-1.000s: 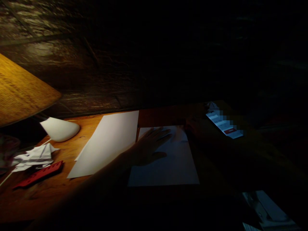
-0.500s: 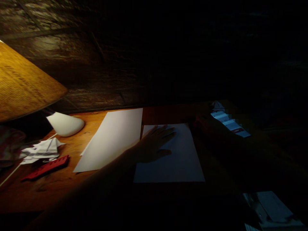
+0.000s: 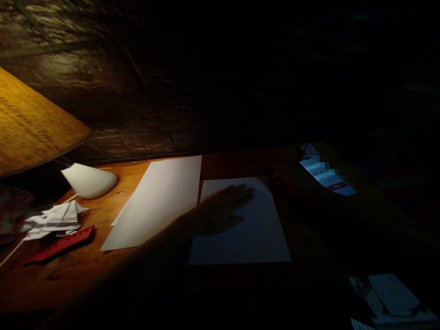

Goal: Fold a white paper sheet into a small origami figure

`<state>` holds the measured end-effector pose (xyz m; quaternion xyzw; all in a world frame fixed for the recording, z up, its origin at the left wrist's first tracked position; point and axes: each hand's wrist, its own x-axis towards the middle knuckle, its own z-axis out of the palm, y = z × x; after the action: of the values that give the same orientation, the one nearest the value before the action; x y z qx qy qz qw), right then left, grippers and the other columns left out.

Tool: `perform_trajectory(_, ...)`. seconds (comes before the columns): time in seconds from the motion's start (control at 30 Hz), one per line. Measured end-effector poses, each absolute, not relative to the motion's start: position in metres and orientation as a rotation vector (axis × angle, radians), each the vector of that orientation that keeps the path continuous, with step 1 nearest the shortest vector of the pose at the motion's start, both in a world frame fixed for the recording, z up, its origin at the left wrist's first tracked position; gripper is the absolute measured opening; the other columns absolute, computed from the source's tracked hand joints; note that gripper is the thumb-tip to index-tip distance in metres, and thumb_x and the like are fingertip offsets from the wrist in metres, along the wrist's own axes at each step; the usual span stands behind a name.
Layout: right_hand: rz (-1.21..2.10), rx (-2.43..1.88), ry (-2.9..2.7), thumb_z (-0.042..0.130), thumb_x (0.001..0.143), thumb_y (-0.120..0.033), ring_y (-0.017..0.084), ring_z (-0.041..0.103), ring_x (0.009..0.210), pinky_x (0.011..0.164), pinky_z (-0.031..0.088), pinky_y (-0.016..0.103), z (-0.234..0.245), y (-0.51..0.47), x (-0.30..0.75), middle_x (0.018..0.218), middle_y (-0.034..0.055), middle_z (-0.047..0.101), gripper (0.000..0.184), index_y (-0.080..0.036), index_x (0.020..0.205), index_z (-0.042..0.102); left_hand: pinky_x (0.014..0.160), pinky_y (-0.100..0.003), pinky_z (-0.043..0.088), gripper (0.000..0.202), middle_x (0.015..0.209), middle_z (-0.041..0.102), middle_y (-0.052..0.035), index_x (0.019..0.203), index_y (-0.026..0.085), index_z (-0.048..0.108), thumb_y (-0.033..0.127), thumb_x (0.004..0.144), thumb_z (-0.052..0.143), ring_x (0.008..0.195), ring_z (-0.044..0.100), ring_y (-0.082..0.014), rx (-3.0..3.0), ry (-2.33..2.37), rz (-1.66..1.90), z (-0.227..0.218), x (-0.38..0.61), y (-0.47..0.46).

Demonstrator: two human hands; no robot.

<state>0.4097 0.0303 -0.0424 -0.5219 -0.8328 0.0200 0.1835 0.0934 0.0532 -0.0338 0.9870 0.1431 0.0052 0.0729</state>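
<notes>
A rough wall [image 3: 65,105] stands behind the wooden table [image 3: 105,211], fading into darkness rightward. Your left hand [image 3: 225,211] lies flat, its fingers extended and grasping nothing, with the paper sheet [image 3: 254,243] beneath them. Just right of those fingers, near the sheet's far corner, your right hand [image 3: 283,182] is too dim to tell whether it grips anything. Beyond its fingers lies a lit phone [image 3: 323,176]; left of your left fingers, brighter pages [image 3: 161,197], then a lamp [image 3: 41,128]. Dragging your left palm could skew or crease the sheet, and the gloom could make you misjudge its edges.
</notes>
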Motion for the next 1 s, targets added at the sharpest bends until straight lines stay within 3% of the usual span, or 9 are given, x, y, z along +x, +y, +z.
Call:
perform_trajectory(0.27, -0.007, -1.526, -2.28, 0.049, 0.098, -0.018, 0.024, 0.06, 0.089, 0.078, 0.045, 0.035, -0.055, 0.043, 0.434, 0.101, 0.0113, 0.065, 0.017, -0.017, 0.098, 0.066, 0.131, -0.043, 0.012, 0.07, 0.172, 0.012, -0.0032, 0.164, 0.025, 0.003, 0.035, 0.106, 0.04, 0.159, 0.009, -0.0219, 2.98, 0.429, 0.022, -0.036, 0.092, 0.054)
perform_trajectory(1.0, 0.029, -1.53, -2.266, 0.049, 0.1, -0.021, 0.025, 0.061, 0.092, 0.082, 0.046, 0.038, -0.05, 0.036, 0.411, 0.1, 0.0111, 0.066, 0.019, -0.017, 0.097, 0.068, 0.13, -0.046, 0.015, 0.066, 0.171, 0.018, -0.0062, 0.163, 0.021, 0.013, 0.034, 0.105, 0.043, 0.158, 0.014, -0.0256, 2.97, 0.446, 0.055, -0.034, 0.092, 0.051)
